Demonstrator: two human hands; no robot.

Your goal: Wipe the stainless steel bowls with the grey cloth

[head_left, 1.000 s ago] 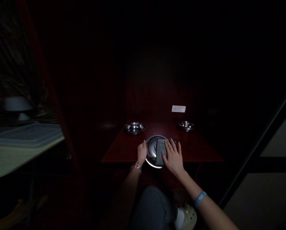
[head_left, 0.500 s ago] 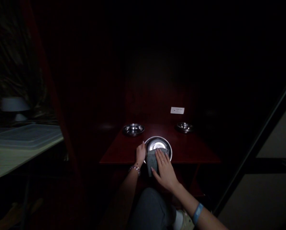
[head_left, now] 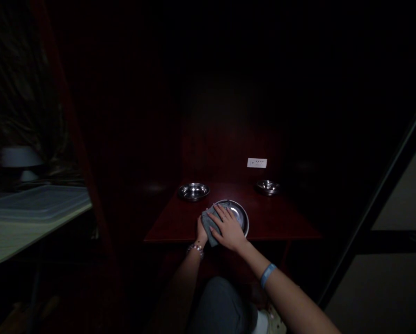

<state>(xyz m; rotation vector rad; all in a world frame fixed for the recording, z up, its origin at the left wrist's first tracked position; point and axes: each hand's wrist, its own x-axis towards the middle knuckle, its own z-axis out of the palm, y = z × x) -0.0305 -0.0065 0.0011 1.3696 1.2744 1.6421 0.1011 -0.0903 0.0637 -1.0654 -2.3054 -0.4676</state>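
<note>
The place around me is dark, with deep red walls, and the light falls mostly on the red table (head_left: 274, 225) before me. On the back wall there is a white socket (head_left: 256, 163). In the head view, the only one, a metal dish (head_left: 242, 215) is at the front edge of the table, nearest to my body, perhaps so that both arms can reach it easily. I cannot tell if it rests on the wood or is lifted a little.

My left hand (head_left: 201, 233) is curled at the left side of the dish, I think to steady it; the cloth (head_left: 211, 233) covers its fingertips, so I cannot tell how firmly it closes. My right hand (head_left: 229, 229) is stretched nearly flat, fingers a little apart, with the cloth under them; it seems to press the cloth against the metal rather than to grasp it. So the dish lies partly beneath my right hand and just to the right of my left one, and its right part is uncovered.

Farther back stand two metal bowls, the left bowl (head_left: 194, 191) and the right bowl (head_left: 268, 187), well apart from each other, probably put there to leave the front free.
</note>
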